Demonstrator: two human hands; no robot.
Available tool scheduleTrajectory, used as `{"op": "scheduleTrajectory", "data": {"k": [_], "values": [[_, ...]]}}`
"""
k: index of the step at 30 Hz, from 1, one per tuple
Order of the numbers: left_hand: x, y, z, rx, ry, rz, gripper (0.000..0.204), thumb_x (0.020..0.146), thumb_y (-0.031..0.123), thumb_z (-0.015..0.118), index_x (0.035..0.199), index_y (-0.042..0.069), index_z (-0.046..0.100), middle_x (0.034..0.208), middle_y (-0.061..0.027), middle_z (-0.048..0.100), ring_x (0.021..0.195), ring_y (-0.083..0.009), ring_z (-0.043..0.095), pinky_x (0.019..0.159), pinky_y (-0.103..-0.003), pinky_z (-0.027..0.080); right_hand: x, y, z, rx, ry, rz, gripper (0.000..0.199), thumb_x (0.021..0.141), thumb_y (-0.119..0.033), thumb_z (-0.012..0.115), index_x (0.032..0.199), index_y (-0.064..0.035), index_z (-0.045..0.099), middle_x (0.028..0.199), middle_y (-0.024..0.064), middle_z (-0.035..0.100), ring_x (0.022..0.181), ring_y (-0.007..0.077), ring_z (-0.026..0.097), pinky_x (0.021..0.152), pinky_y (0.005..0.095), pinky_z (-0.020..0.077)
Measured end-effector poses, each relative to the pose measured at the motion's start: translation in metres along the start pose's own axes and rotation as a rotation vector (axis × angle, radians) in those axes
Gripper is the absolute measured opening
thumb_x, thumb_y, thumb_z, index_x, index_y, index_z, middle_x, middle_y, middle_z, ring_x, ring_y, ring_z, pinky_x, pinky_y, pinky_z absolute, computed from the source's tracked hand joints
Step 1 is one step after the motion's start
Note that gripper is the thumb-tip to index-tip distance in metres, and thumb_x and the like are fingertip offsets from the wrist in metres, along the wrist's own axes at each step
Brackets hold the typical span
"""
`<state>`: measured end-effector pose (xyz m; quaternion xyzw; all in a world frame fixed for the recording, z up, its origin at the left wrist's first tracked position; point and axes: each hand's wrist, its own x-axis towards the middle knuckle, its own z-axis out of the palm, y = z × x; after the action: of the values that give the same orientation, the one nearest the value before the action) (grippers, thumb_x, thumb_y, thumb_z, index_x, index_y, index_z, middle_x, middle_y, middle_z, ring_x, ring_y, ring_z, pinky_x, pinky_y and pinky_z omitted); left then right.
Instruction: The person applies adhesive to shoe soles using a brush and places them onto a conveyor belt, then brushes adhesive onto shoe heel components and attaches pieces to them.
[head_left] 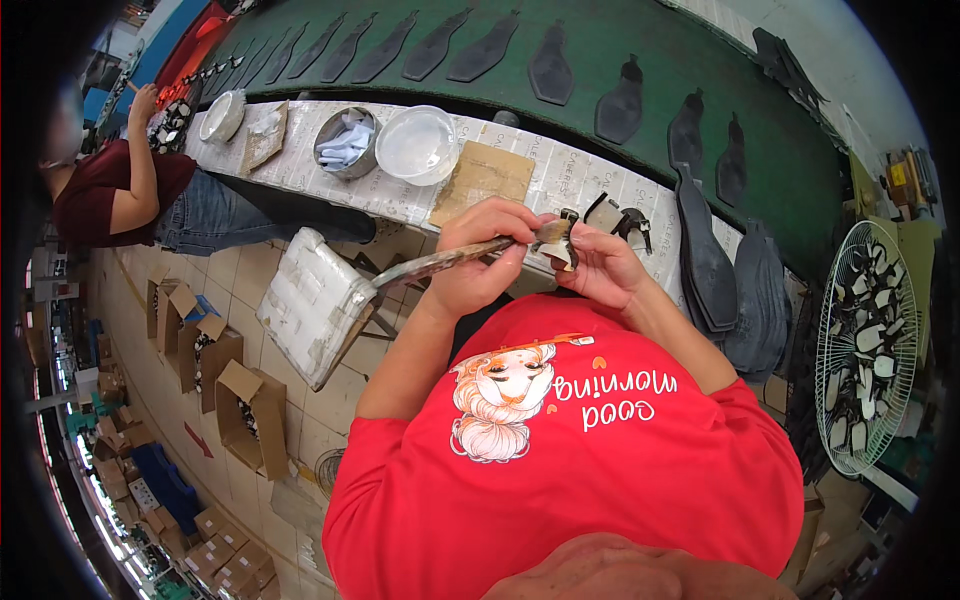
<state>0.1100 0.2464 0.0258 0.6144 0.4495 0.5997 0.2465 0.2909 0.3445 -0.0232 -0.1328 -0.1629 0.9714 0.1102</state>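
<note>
My left hand (pixel 485 250) is closed round a brush (pixel 440 262), whose long, stained handle points out to the left. The brush's bristles meet a small black-and-pale shoe part (pixel 566 245) pinched in the fingers of my right hand (pixel 610 265). Both hands are close together in front of my red shirt, at the near edge of the paper-covered table (pixel 545 160). Just beyond my right hand, a black strap-like piece (pixel 632 226) lies on the table. My fingers partly hide the held part.
A brown board (pixel 483 182), a translucent bowl (pixel 418 146) and a metal pot (pixel 346 143) stand along the table. Behind runs a green conveyor (pixel 640 60) with dark sole-shaped plates. A wire basket (pixel 868 345) is at right, a padded stool (pixel 315 305) and a co-worker (pixel 130 190) at left.
</note>
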Motion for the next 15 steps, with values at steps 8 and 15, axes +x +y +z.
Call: {"op": "scheduleTrajectory", "data": {"k": [8,15], "values": [[0.009,-0.002,-0.003,0.219,0.146,0.057,0.012,0.07,-0.005,0.058,0.08,0.001,0.061,0.088,-0.0129,0.065,0.079,-0.0225,0.063,0.068,-0.029,0.049,-0.002,0.0,-0.002,0.017,-0.024,0.039,0.041,0.089,-0.017,0.052,0.128,-0.0036,0.044,0.105,0.0091,0.059,0.082,0.0127,0.056,0.064,0.0246,0.0453],[0.014,-0.006,0.001,0.301,0.106,0.059,0.012,0.073,-0.006,0.06,0.084,0.0,0.06,0.093,-0.0146,0.063,0.084,-0.0209,0.061,0.075,-0.03,0.047,0.001,0.005,-0.015,-0.008,-0.026,0.042,0.046,0.088,-0.015,0.054,0.132,-0.0055,0.043,0.109,0.0082,0.06,0.09,0.0154,0.058,0.069,0.027,0.0474]]}}
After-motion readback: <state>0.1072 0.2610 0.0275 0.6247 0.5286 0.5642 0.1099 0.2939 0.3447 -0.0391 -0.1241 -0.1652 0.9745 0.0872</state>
